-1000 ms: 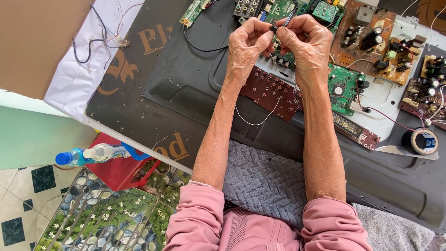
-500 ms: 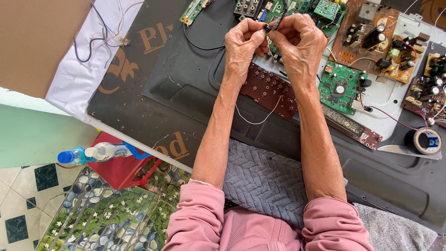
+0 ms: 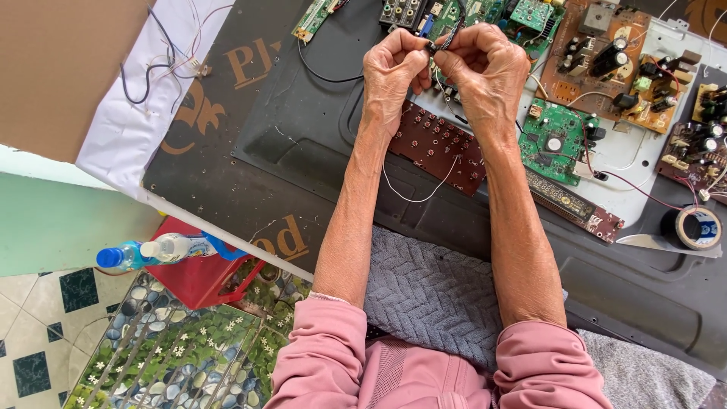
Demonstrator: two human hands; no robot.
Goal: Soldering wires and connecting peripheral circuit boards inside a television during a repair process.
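A small dark plug [image 3: 432, 47] sat near the 12 o'clock edge of the view, pinched between both hands above the boards. The left hand [image 3: 390, 72] was curled tight on one side of it, and the right hand [image 3: 485, 72] was curled tight on the other. A thin white wire [image 3: 416, 193] hung down toward 6 o'clock over the dark red board [image 3: 443, 144]. A hard pull might have snapped the wire. The plug might have slipped and dropped among the green board [image 3: 556, 140] parts, where it would be hard to find.
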